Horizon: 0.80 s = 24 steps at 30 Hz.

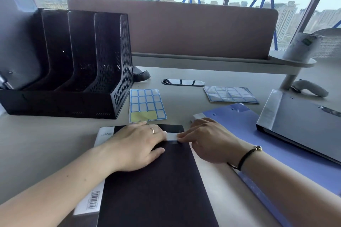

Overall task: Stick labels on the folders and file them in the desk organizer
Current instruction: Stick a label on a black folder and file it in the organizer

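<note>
A black folder [147,180] lies flat on the bench [46,134] in the lower middle of the frame, its white spine strip with a barcode along its left edge. Near its top edge sits a small white label [172,136], and both hands meet there. The left hand [136,145] rests palm down on the folder cover, fingers nearly straight and close together, their tips pressing the left end of the label; a ring shows on one finger. The right hand [208,142] comes in from the right with its fingers bent, the tips pinching or pressing the right end of the label; which of the two I cannot tell. A dark cord bracelet circles that wrist.

Just above the black folder lies a label sheet [146,105] with blue-bordered stickers, a yellowish bare patch at its lower left. A second label sheet [230,94] lies further right, in the middle right of the frame. A blue folder [258,134] lies to the right of the black one, partly under the right forearm, and a grey folder [304,125] lies at the right edge, overlapping the blue one.

The black mesh desk organizer [73,61] stands at the upper left, its slots facing the viewer, well apart from the folders.
</note>
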### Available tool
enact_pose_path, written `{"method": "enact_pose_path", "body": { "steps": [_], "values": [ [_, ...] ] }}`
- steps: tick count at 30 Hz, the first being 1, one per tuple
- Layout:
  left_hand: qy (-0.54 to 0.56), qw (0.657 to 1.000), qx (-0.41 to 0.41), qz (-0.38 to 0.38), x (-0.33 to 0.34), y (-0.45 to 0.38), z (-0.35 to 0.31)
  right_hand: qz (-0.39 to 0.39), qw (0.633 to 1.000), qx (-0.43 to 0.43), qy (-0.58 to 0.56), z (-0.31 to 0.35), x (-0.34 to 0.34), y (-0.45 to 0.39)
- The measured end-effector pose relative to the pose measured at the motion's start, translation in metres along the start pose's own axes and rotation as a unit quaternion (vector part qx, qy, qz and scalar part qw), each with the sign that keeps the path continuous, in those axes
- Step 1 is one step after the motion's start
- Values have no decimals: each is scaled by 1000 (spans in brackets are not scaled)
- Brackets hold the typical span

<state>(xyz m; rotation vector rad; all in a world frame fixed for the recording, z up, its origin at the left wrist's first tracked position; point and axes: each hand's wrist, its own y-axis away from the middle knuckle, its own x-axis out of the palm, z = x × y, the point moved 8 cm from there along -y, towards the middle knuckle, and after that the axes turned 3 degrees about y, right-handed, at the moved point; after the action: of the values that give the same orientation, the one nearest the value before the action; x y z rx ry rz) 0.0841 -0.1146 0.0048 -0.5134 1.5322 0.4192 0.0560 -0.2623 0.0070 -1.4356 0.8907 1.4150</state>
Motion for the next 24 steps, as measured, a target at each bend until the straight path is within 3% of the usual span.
{"method": "enact_pose_path", "body": {
  "steps": [4, 11, 17, 24],
  "values": [
    [-24, 999, 17, -32, 1, 5, -3, -43, 999, -11, 2, -6, 4, 9],
    [-33, 998, 18, 42, 5, -10, -8, -81, 996, -10, 35, -2, 2, 4],
    [-12, 1000, 7, 10, 7, -8, -6, 12, 999, -27, 39, 7, 23, -1],
    [-4, 1000, -21, 20, 6, -3, -3, -13, 996, -42, 76, 13, 9, -1]
  ]
}}
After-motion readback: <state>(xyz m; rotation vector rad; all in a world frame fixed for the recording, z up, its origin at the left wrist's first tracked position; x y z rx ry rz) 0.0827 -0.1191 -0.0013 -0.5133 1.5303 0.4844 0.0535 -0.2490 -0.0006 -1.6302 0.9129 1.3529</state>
